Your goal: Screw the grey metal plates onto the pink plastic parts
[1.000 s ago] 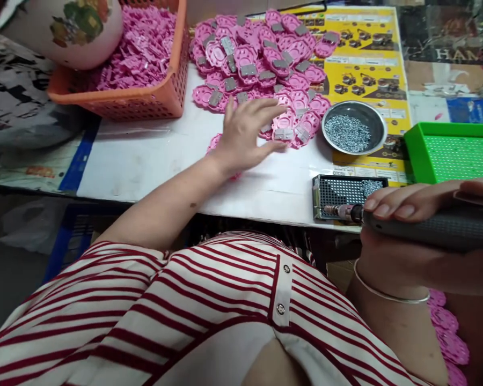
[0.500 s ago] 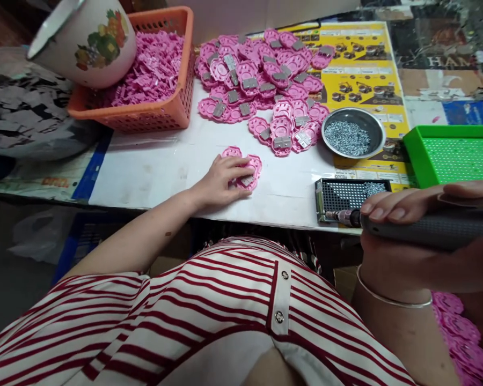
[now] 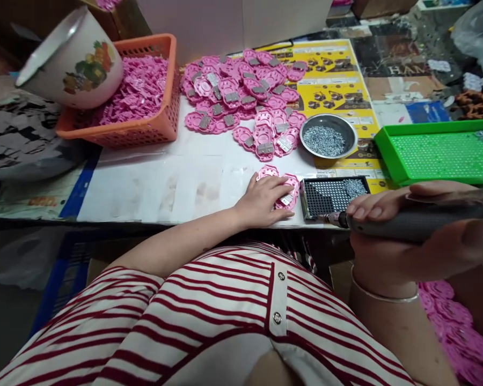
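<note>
My left hand [image 3: 264,201] lies on a small group of pink plastic parts [image 3: 288,188] near the table's front edge, fingers pressed down on them. Right beside them sits a black screw tray [image 3: 330,195] with some screws in it. My right hand [image 3: 406,236] is wrapped round a grey electric screwdriver [image 3: 410,225], its tip pointing left just below the tray's near edge. A heap of the same pink parts with metal plates [image 3: 241,96] lies farther back.
A steel bowl of screws [image 3: 328,142] stands behind the black tray. An orange basket [image 3: 161,123] of pink pieces and a white pot [image 3: 72,59] are at the back left, a green tray [image 3: 438,153] at the right. More pink parts [image 3: 454,332] lie low right.
My left hand drew a few pink parts out of the heap and slid them toward the front edge, up to the black tray. The right hand kept its hold on the screwdriver.
</note>
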`<action>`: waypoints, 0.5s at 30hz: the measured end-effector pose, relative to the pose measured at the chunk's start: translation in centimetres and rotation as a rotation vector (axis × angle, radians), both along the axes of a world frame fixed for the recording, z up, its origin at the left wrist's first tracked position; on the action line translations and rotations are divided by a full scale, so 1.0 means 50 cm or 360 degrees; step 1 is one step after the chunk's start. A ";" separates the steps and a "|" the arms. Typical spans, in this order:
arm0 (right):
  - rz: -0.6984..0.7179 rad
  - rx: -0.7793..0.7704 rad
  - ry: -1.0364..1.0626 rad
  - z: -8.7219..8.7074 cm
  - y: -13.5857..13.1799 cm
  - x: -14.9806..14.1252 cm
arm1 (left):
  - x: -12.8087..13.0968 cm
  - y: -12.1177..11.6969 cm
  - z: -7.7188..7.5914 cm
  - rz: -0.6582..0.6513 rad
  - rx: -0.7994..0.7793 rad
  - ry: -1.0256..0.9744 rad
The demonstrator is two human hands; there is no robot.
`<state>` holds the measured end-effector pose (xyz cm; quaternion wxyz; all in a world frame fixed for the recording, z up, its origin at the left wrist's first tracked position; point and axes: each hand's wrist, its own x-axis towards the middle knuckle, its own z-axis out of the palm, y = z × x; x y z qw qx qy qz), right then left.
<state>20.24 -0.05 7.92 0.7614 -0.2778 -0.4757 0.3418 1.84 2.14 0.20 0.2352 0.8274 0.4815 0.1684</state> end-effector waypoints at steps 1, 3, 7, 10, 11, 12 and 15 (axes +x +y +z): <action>0.0022 0.0013 0.0015 -0.001 0.001 -0.002 | -0.004 -0.001 0.001 0.0018 0.0013 -0.0002; 0.0035 0.0081 0.0031 -0.006 0.004 -0.005 | -0.015 -0.003 0.001 0.0068 0.0061 -0.0010; -0.0015 0.0240 0.0045 -0.019 0.010 -0.013 | -0.033 -0.001 0.007 0.0060 0.0139 0.0014; -0.0015 0.0201 0.0023 -0.021 0.007 -0.018 | -0.033 0.007 0.019 0.0025 0.0156 0.0084; -0.0030 0.0177 0.0021 -0.019 0.004 -0.019 | -0.032 0.010 0.023 0.0002 0.0146 0.0114; -0.0047 0.0159 0.0014 -0.017 0.002 -0.019 | -0.030 0.014 0.028 -0.0029 0.0128 0.0147; -0.0115 0.0061 -0.0012 -0.009 -0.003 -0.020 | -0.025 0.023 0.042 -0.0119 0.0070 0.0227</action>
